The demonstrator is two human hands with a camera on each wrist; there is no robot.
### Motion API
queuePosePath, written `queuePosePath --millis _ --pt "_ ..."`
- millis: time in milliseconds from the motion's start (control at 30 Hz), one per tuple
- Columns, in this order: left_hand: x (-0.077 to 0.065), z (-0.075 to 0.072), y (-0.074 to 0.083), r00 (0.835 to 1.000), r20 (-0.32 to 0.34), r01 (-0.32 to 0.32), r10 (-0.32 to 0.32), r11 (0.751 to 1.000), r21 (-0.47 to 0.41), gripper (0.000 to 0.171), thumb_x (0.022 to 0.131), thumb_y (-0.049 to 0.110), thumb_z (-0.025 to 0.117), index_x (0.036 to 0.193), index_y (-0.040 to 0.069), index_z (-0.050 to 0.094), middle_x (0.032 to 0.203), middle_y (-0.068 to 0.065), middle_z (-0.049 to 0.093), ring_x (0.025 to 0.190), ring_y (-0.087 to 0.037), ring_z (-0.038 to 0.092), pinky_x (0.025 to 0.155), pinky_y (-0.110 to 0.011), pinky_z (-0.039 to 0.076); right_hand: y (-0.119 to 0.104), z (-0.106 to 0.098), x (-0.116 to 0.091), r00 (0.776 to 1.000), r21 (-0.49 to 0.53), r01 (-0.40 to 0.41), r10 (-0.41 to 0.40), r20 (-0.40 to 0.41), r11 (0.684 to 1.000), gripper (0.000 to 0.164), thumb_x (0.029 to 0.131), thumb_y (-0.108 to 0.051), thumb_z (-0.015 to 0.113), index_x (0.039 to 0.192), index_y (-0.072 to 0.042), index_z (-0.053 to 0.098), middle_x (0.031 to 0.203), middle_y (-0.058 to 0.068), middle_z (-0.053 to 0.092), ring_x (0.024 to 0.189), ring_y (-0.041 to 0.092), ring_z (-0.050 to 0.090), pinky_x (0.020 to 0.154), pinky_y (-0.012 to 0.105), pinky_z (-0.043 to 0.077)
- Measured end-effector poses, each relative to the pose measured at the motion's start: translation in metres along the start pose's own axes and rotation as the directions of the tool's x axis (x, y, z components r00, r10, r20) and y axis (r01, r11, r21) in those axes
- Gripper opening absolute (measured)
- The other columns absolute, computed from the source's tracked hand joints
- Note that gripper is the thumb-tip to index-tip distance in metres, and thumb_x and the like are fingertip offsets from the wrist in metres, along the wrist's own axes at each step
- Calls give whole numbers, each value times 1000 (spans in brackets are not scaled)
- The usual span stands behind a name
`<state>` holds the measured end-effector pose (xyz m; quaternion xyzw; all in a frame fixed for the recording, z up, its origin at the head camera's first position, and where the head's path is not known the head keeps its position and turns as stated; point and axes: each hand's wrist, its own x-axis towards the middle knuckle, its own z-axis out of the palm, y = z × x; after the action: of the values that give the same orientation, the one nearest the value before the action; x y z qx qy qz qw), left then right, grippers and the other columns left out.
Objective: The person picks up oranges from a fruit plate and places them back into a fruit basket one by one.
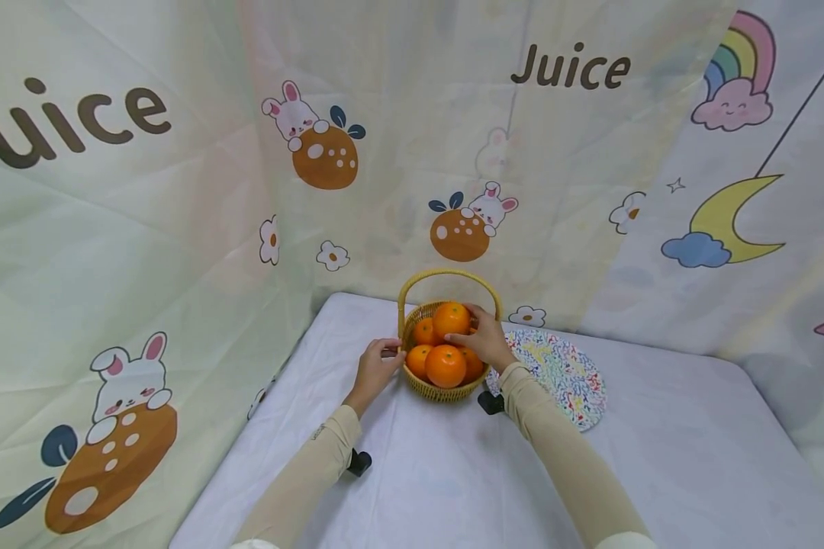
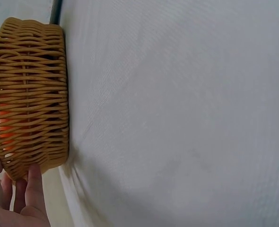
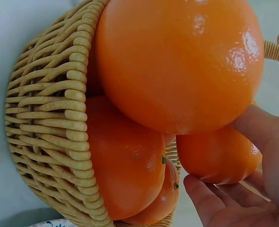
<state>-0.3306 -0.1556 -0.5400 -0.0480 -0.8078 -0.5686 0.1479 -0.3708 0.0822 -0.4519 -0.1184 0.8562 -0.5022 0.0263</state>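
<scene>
A wicker basket point(image 1: 439, 393) with a tall arched handle stands on the white-covered table, filled with several oranges point(image 1: 445, 367). My left hand point(image 1: 376, 371) holds the basket's left side; in the left wrist view its thumb is by the rim and the fingers lie against the woven wall point(image 2: 28, 94). With my right hand point(image 1: 487, 341) I grip the topmost orange point(image 1: 451, 319) between thumb and fingers. In the right wrist view that orange point(image 3: 217, 158) is partly hidden behind a nearer, larger-looking orange point(image 3: 179, 66). More oranges point(image 3: 125, 161) lie inside the rim.
A round, multicoloured speckled mat point(image 1: 570, 374) lies on the table point(image 1: 439, 480) to the right of the basket, partly behind my right forearm. Printed fabric walls point(image 1: 398, 152) rise directly behind the table and along its left side.
</scene>
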Motion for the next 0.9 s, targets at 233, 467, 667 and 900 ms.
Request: queuePosePath --millis 233,467,667,900 --pt "0 -1 1 1000 4 -11 11 1000 3 24 88 10 72 109 0 67 106 -12 59 95 -27 64 90 -44 53 3 2 -1 1000 -4 3 -3 4 1000 77 83 -16 80 147 -5 39 144 16 45 126 36 50 101 48 45" --pt "-1 -1 1 1000 4 -25 25 1000 7 25 88 9 73 109 -1 66 105 -12 59 94 -27 65 90 -45 53 7 3 -1 1000 -31 -12 12 0 999 77 83 -15 80 147 -6 39 143 16 47 125 36 51 101 48 46" --pt "-2 -1 2 1000 5 -21 21 1000 4 24 88 9 73 109 -1 66 105 -12 59 94 -28 64 90 -46 53 9 4 -1 1000 -54 -5 5 -1 999 77 83 -17 79 147 -5 39 142 18 47 124 37 51 100 50 46" --pt "-1 -1 1 1000 5 -22 21 1000 8 24 88 10 73 109 0 67 105 -12 59 94 -27 65 90 -44 53 8 4 0 1000 -71 -22 22 -8 997 77 82 -17 80 147 -7 39 141 17 48 124 36 51 100 50 46"
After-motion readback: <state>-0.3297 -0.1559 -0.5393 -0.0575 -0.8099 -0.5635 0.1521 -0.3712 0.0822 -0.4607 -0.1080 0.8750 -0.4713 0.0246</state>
